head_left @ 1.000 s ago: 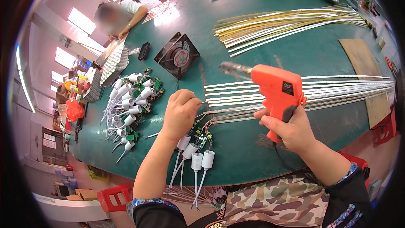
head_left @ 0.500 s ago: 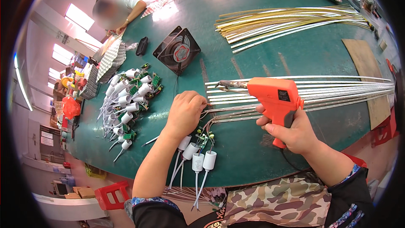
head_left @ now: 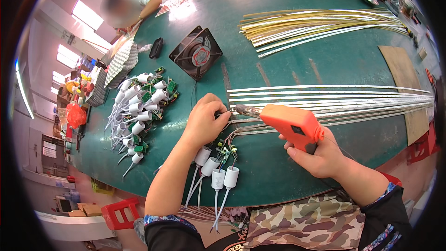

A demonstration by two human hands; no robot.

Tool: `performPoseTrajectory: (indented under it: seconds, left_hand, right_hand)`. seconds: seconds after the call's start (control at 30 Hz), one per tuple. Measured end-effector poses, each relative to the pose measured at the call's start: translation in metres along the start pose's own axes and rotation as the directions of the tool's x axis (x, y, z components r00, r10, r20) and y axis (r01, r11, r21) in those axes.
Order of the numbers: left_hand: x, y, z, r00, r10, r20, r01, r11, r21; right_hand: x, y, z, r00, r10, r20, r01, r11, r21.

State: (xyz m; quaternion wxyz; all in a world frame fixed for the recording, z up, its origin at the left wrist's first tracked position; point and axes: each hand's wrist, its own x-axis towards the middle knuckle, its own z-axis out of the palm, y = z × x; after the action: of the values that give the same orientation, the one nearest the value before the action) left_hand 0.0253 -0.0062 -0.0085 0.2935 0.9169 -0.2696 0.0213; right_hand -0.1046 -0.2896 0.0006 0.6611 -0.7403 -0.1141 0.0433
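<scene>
In my right hand [head_left: 320, 155] is an orange soldering gun [head_left: 290, 121], gripped by its handle with the tip pointing left. That tip meets the left end of one of the white LED strips [head_left: 278, 96]. Beside it, my left hand [head_left: 207, 117] pinches a thin wire against the strip's end. Several strips lie side by side across the table. From the nearer ones, wires run to small green circuit boards [head_left: 226, 152]. White cylindrical lamp caps [head_left: 218, 179] with white cables lie below these boards, near the table's front edge.
A pile of white lamp caps [head_left: 135, 107] with circuit boards lies to the left. Behind my left hand stands a black fan [head_left: 196, 55]. Yellow and white strips [head_left: 320, 28] are bundled farther back, near a brown board [head_left: 405, 90]. Another person [head_left: 134, 9] sits at the far left corner.
The soldering gun has come down and left, so its tip now touches the strip's end by my left fingers. My left hand has shifted slightly, still pinching.
</scene>
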Motion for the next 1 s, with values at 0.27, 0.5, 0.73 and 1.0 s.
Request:
performPoseTrajectory:
  seconds: [0.27, 0.5, 0.73, 1.0]
  left_hand:
    - [0.001, -0.001, -0.004, 0.998, -0.044, 0.048, 0.046, 0.998, -0.039]
    - [0.002, 0.000, -0.005, 0.998, -0.024, 0.056, 0.026, 0.999, -0.020]
    - [0.003, 0.000, -0.005, 0.997, -0.027, 0.072, 0.029, 0.999, -0.016]
    - [0.004, 0.000, -0.004, 0.997, -0.036, 0.073, 0.036, 0.999, -0.002]
  right_hand:
    - [0.006, 0.002, 0.007, 0.996, -0.093, 0.017, 0.094, 0.990, -0.102]
    - [0.009, 0.000, 0.011, 0.996, -0.083, 0.026, 0.085, 0.991, -0.102]
    - [0.010, 0.001, 0.011, 0.995, -0.096, 0.025, 0.098, 0.985, -0.142]
    - [0.007, -0.007, 0.008, 0.999, 0.010, 0.041, -0.004, 0.988, -0.152]
